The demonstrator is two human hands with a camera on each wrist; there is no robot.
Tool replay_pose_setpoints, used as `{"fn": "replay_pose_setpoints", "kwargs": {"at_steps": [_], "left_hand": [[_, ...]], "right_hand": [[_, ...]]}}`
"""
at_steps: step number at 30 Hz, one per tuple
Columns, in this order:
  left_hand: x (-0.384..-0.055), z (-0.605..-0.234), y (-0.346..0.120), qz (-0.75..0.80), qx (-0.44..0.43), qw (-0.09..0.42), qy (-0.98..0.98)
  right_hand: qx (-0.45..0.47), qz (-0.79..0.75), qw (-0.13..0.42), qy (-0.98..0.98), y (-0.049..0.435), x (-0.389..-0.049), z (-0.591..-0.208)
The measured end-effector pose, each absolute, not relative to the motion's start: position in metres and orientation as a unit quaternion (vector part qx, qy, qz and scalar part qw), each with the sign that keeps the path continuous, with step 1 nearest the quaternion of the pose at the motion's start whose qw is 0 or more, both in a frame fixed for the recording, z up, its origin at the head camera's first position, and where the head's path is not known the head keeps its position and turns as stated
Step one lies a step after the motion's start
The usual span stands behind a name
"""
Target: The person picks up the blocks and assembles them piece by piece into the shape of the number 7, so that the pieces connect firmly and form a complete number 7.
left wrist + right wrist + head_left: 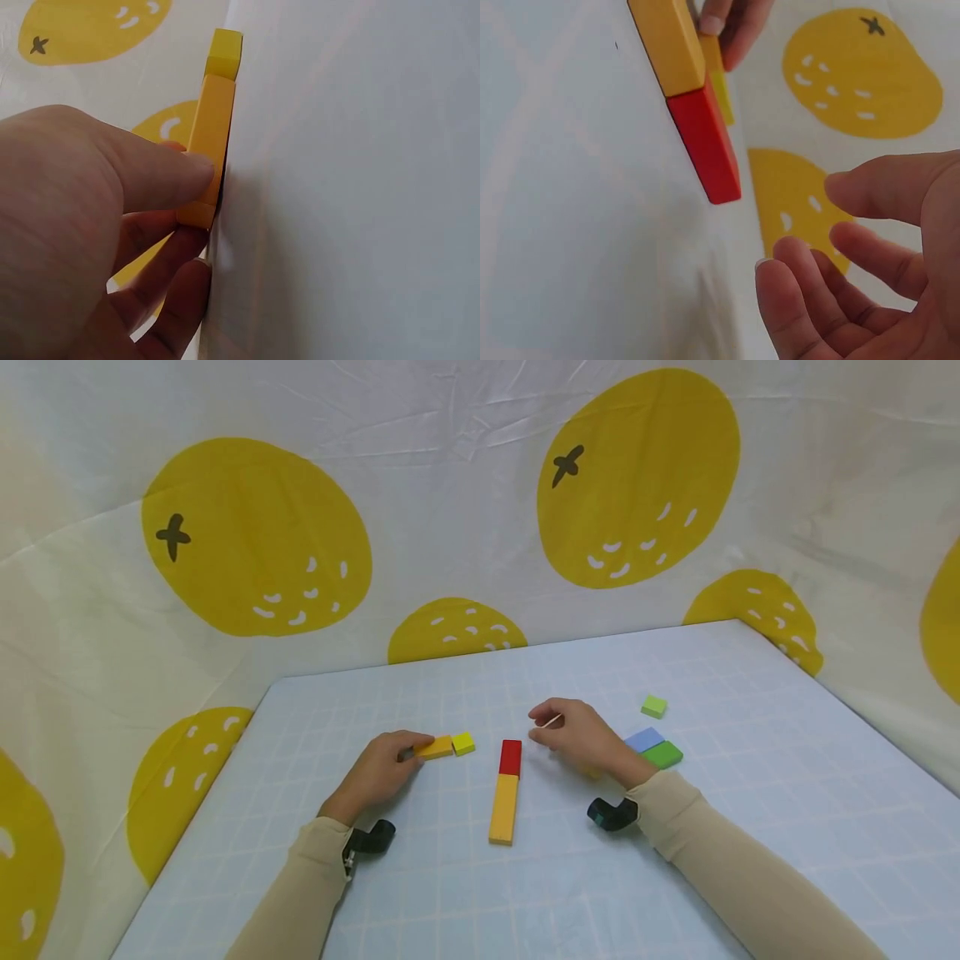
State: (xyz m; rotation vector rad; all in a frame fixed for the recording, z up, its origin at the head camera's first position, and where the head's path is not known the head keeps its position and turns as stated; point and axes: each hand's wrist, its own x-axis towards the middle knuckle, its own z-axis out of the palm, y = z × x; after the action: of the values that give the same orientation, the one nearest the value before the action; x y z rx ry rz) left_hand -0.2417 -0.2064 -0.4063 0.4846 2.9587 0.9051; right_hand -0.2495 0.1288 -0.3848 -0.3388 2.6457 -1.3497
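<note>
My left hand [378,772] pinches a small orange block [435,748] between thumb and fingers at the table's left. A yellow cube [463,743] sits at the far end of that block; in the left wrist view the two look end to end. Mid-table, a red block [511,757] lies against the end of a longer orange-yellow block [503,810], forming one straight row. Right of the red block, my right hand [581,739] hovers with loosely bent fingers. Nothing shows between its fingers in the right wrist view, where the red block [705,146] stands apart from them.
Beyond my right wrist lie a blue block [645,740] and a green block [663,755] side by side, partly covered by the arm. A light green block [654,707] is farther back. Under the right hand, a yellow piece [592,772] barely shows. A patterned curtain [450,527] borders the table.
</note>
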Motion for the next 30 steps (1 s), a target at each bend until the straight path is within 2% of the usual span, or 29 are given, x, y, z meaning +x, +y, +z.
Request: {"fn": "replay_pose_setpoints", "kwargs": {"at_steps": [6, 15, 23, 30], "left_hand": [[-0.241, -0.407, -0.207, 0.289, 0.152, 0.002, 0.945], [-0.239, -0.406, -0.207, 0.299, 0.142, -0.004, 0.944], [-0.240, -0.400, -0.208, 0.331, 0.102, 0.014, 0.938], [-0.239, -0.399, -0.208, 0.353, 0.096, 0.009, 0.931]], "right_hand": [[-0.101, -0.438, 0.057, 0.891, 0.154, -0.252, -0.383], [-0.099, -0.435, -0.008, 0.895, 0.191, -0.248, -0.382], [-0.081, -0.438, -0.002, 0.895, 0.216, -0.244, -0.380], [-0.086, -0.401, -0.021, 0.912, 0.228, -0.243, -0.382]]}}
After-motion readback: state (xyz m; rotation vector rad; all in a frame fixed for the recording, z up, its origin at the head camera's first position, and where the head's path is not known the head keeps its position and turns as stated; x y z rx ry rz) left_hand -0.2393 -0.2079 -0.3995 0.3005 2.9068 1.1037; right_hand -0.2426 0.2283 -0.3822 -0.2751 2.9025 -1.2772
